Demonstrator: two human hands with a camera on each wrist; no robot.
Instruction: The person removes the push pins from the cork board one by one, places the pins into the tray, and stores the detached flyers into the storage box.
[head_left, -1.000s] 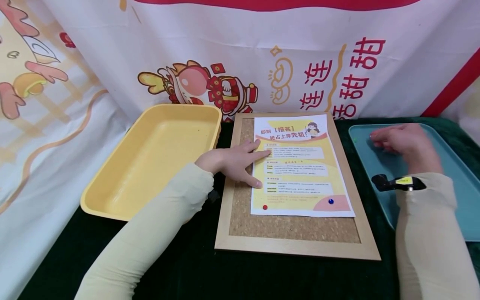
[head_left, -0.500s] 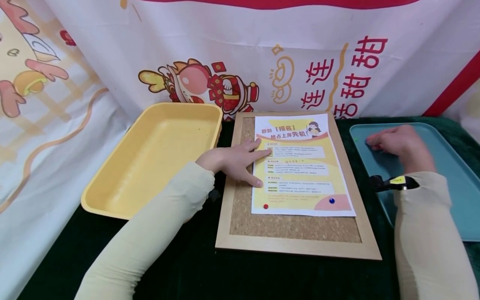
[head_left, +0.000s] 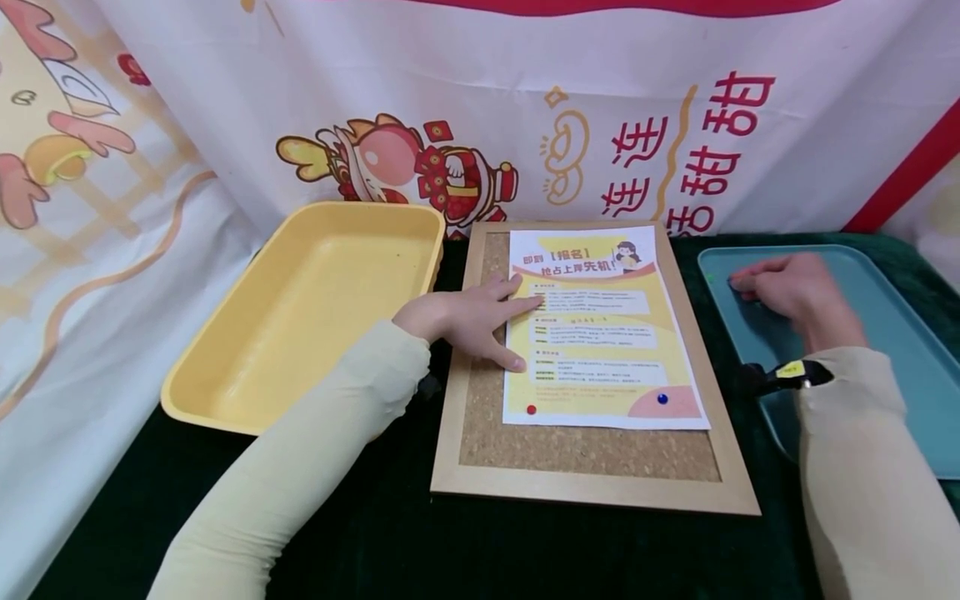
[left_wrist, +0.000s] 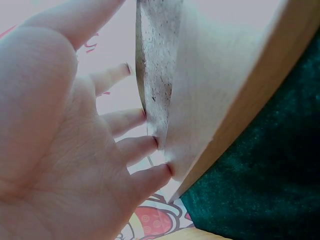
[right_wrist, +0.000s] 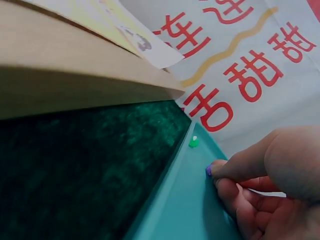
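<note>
A printed sheet [head_left: 592,333] lies on a wood-framed cork board [head_left: 585,454]. Its lower corners carry a red pushpin [head_left: 531,409] and a blue pushpin [head_left: 662,399]. My left hand [head_left: 476,323] rests with spread, straight fingers across the sheet's left edge and the cork. Over the blue tray [head_left: 892,333], my right hand [head_left: 798,293] pinches a small purple pushpin [right_wrist: 209,170] between thumb and forefinger, as the right wrist view shows. Just beyond those fingertips, a green pushpin [right_wrist: 194,142] lies near the tray's corner.
A yellow plastic bin [head_left: 315,308] stands left of the board, beneath my left forearm. Dark green cloth [head_left: 525,550] covers the table. Behind everything hangs a white printed curtain [head_left: 480,75].
My right hand has shifted left over the tray, toward its left rim, and then nearly stopped. The left hand keeps its place on the sheet.
</note>
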